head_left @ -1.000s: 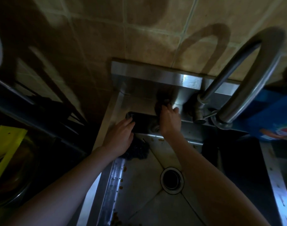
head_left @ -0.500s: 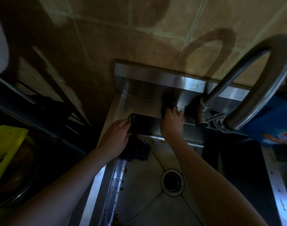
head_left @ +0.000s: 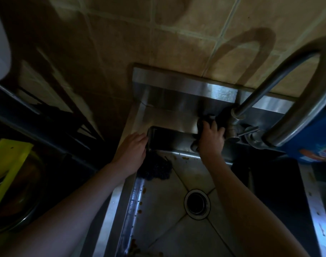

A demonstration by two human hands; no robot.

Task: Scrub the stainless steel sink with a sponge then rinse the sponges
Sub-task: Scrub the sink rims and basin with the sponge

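The stainless steel sink point(head_left: 158, 204) fills the lower middle, with a round drain point(head_left: 197, 204) in its basin and brown specks along its left wall. My right hand point(head_left: 210, 140) grips a dark sponge point(head_left: 204, 121) against the sink's back ledge, close to the base of the tap. My left hand point(head_left: 131, 151) rests on the sink's back-left corner rim with its fingers laid flat. Just below that hand, a second dark scrubber point(head_left: 156, 168) lies in the basin's corner.
A curved steel tap point(head_left: 295, 101) arches over the right side, with its small lever point(head_left: 248, 131) by my right hand. A blue packet point(head_left: 316, 145) stands behind it. A yellow-green item point(head_left: 6, 164) and a dark bowl sit at left. Tiled wall behind.
My right hand has slid the sponge rightward along the back ledge toward the tap base. My left hand has stayed on the corner rim.
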